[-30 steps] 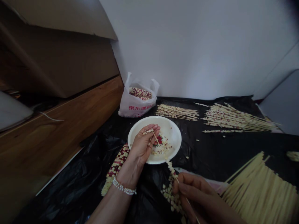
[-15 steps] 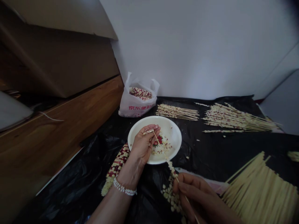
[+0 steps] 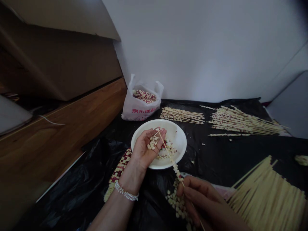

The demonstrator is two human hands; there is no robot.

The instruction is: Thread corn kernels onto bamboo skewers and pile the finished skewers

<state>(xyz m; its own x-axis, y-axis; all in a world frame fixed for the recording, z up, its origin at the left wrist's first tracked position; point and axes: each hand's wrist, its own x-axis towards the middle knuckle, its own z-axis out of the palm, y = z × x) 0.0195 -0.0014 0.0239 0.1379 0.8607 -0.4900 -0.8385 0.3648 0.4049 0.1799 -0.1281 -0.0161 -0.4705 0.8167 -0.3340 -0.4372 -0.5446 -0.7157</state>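
Observation:
My left hand [image 3: 147,148] is palm up over the white bowl [image 3: 178,154], its fingers curled around a small heap of pale corn kernels [image 3: 152,143]. My right hand [image 3: 198,194], lower right, pinches a bamboo skewer [image 3: 166,148] that slants up to the left. Several pale kernels and a dark red one [image 3: 176,170] are threaded along the skewer's middle. Its bare tip reaches my left fingertips, where a kernel [image 3: 157,129] sits at the point. More loose kernels and red bits [image 3: 169,149] lie inside the bowl.
A red-and-white corn cob [image 3: 121,165] lies left of the bowl. Behind stands a plastic bag [image 3: 141,107] of cobs. Threaded skewers [image 3: 181,115] lie behind the bowl, with a bigger bundle [image 3: 237,121] rightward. Bare skewers [image 3: 269,195] are at right; loose kernels [image 3: 176,202] lie beside my right hand.
My left hand has opened out from a closer curl, showing the kernels in its palm. The skewer tip now meets the left fingertips. My right hand has barely moved.

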